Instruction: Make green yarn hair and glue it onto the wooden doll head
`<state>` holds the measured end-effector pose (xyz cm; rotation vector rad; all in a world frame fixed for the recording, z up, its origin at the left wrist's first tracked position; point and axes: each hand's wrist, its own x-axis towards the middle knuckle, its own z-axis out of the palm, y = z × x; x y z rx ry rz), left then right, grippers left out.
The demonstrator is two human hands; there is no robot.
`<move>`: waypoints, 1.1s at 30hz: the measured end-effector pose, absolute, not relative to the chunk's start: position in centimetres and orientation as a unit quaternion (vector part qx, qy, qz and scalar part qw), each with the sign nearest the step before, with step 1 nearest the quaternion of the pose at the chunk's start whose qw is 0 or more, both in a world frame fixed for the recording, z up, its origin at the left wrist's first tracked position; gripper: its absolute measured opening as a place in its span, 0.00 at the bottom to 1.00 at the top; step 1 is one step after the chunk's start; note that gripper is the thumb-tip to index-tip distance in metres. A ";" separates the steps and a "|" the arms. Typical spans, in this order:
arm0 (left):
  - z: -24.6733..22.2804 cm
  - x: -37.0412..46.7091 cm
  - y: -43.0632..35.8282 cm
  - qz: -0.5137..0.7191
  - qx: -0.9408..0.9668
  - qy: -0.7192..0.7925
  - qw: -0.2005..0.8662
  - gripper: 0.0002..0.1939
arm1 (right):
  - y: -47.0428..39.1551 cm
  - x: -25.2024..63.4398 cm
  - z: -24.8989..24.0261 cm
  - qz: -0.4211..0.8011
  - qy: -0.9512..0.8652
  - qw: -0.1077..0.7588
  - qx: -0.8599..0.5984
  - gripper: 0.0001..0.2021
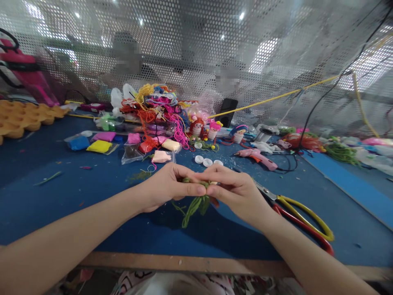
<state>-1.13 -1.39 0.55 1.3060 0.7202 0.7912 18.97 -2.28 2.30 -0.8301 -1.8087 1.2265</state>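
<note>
Both hands meet over the near middle of the blue table, thumb tips almost touching. My left hand (172,185) is closed, pinching a bundle of green yarn (195,208) between thumb and fingers. From the right, my right hand (235,192) pinches the same bundle. Loops of the yarn hang below the thumbs. Whatever lies behind the fingers is mostly hidden. Beside my right wrist are large scissors (294,209) with one yellow and one red handle. Just beyond the hands sit several white round caps (207,162).
A pink glue gun (257,158) with a black cord lies at right. Small yarn-haired dolls (214,130) stand behind, beside a heap of coloured yarn (159,104). Bags of coloured clay (100,146) lie left of centre. An egg tray (26,116) and pink bottle (30,76) occupy the far left.
</note>
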 end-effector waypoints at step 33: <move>1.5 -0.4 -2.4 0.345 0.616 0.333 0.625 0.13 | -2.3 18.8 1.6 0.381 -0.711 0.484 -0.340 0.04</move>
